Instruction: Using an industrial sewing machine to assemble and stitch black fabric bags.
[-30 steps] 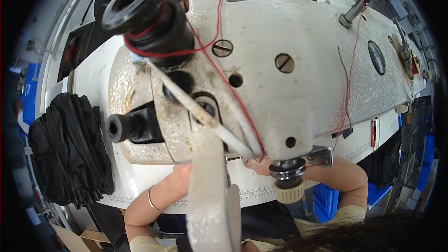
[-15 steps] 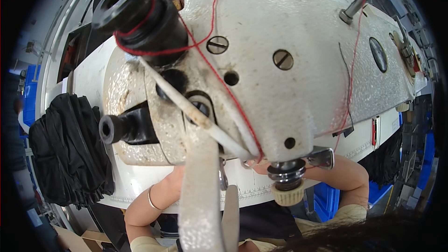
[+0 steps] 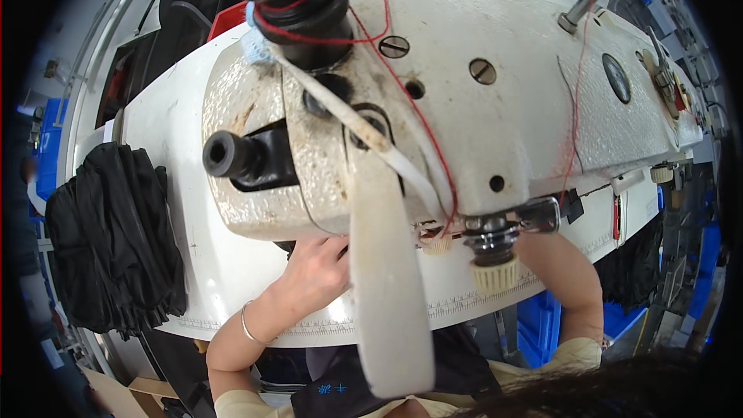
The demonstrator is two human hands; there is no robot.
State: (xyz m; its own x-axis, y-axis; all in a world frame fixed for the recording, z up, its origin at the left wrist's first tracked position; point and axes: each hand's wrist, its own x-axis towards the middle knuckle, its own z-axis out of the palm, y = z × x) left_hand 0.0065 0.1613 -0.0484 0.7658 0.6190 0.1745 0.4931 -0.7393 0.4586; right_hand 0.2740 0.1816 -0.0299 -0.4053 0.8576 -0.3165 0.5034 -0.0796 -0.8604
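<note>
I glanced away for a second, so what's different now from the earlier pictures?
The view has shifted: the sewing machine now appears higher and further right in the picture, uncovering more of the left hand. The right hand is hidden; no grasp or release shows. The black fabric pile stays at the left, and the red thread is still looped around the black post.

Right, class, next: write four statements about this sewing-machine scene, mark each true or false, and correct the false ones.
1. Thin red thread crosses the glossy black cylindrical post. True.
2. The slim silver metal bangle circles the right wrist. False: it circles the left wrist.
3. The gathered black fabric bundle is left of the textured white metal machine head. True.
4. The bare right hand shows plainly. False: the machine head hides it; the right forearm shows.
</note>
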